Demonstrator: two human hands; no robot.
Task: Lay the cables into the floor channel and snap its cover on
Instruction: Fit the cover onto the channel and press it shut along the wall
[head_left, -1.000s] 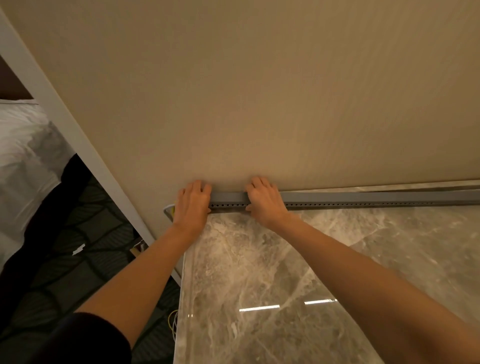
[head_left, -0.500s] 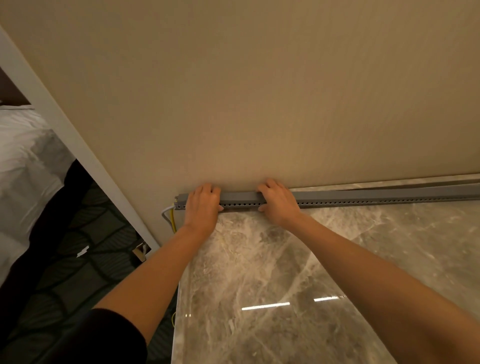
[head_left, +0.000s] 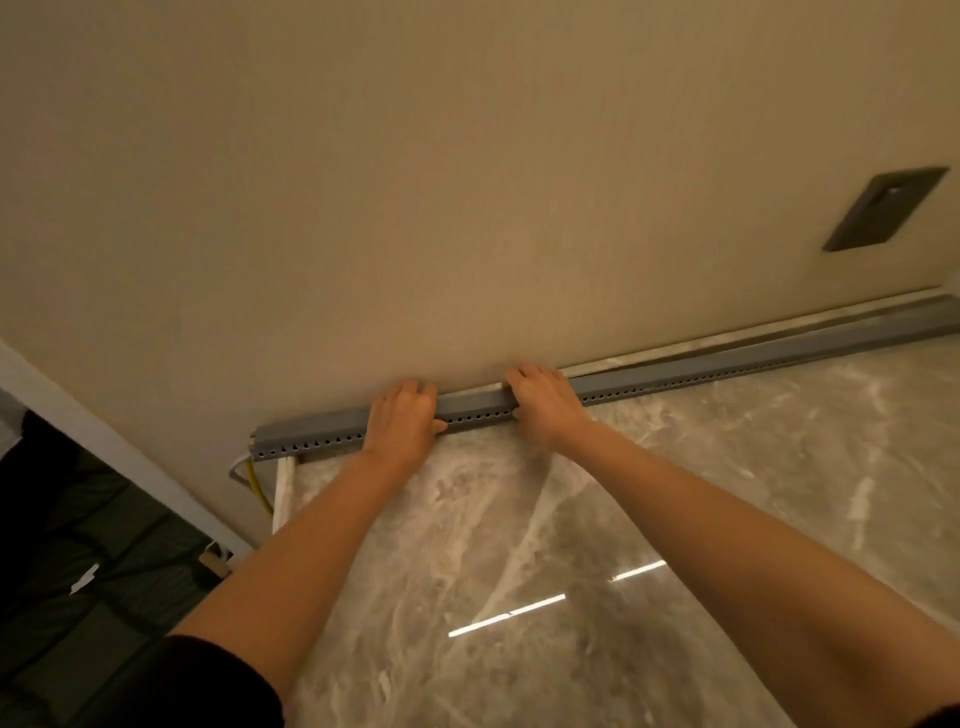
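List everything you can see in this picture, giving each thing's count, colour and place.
channel: one, grey, along the wall's foot
cables: two, yellow and white, at the channel's left end
floor: one, grey marble, before the channel
wall: one, beige, behind the channel
wall plate: one, dark, upper right
carpet: one, dark, far left
door frame: one, white, left of wall
left hand: one, on the channel
right hand: one, on the channel, further right
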